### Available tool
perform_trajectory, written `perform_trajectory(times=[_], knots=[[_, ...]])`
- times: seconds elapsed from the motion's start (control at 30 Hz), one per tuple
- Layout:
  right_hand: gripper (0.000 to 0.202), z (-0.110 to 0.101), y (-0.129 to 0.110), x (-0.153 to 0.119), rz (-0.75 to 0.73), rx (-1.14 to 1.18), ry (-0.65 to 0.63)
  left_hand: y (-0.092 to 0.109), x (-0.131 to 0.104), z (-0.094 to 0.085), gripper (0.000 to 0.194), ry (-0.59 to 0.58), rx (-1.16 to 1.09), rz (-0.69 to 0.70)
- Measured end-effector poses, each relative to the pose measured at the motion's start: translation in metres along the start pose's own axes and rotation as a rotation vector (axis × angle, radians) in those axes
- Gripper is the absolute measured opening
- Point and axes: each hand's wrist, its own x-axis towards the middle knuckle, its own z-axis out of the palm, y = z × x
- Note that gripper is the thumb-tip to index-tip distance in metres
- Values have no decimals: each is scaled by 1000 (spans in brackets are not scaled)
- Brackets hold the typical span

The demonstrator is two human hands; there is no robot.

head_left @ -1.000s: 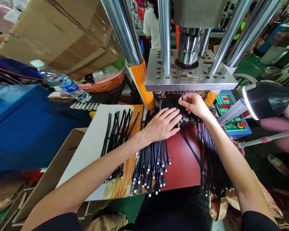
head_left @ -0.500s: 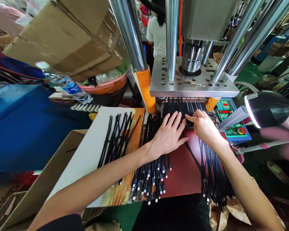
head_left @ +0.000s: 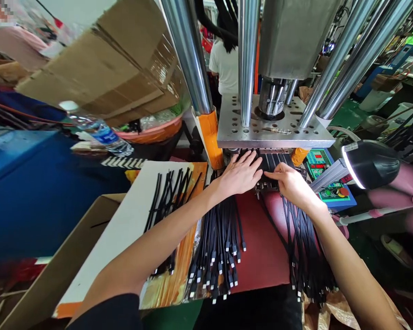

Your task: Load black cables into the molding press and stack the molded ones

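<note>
My left hand (head_left: 242, 175) lies flat, palm down, on the left part of a black slotted fixture (head_left: 273, 160) under the press plate. Its fingers stretch forward over black strips in the slots. Close on its right, my right hand (head_left: 289, 182) rests at the fixture's front edge. One digit points left onto the fixture; the other fingers curl under, so anything inside them is hidden. A bundle of black cables (head_left: 223, 233) with pale-tipped plugs hangs below my left hand. More black cables (head_left: 304, 247) run down below my right hand.
Above the fixture sits the steel press plate (head_left: 275, 137), between upright rods. A white board (head_left: 124, 220) on the left bears another cable bunch (head_left: 168, 192). A lamp (head_left: 370, 162) and control panel (head_left: 330, 183) stand right; a water bottle (head_left: 99, 130) lies left. A person (head_left: 223, 64) is behind.
My left hand has slid forward onto the fixture, and its thumb no longer sticks out to the right. My right hand stays almost in place. The whole view has shifted slightly.
</note>
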Motion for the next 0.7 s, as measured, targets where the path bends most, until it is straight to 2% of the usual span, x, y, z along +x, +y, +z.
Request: perform_trajectory(times=[0.1,0.27,0.5,0.6,0.67,0.7], knots=[[59,0,-8,-2,29,-97,-36,-7,8,3,59,15,-14,-8],[54,3,-14,46,175,-286,-93,-17,25,2,59,16,2,-8],[49,10,-2,86,219,-267,-65,-24,48,1,46,52,37,-30],[48,4,2,104,233,-238,-59,-25,60,-3,41,55,24,-59],[47,-4,1,105,209,-210,-53,-22,55,-10,41,64,9,-53],[47,-8,-2,97,187,-198,-53,-18,44,-14,41,80,0,-30]])
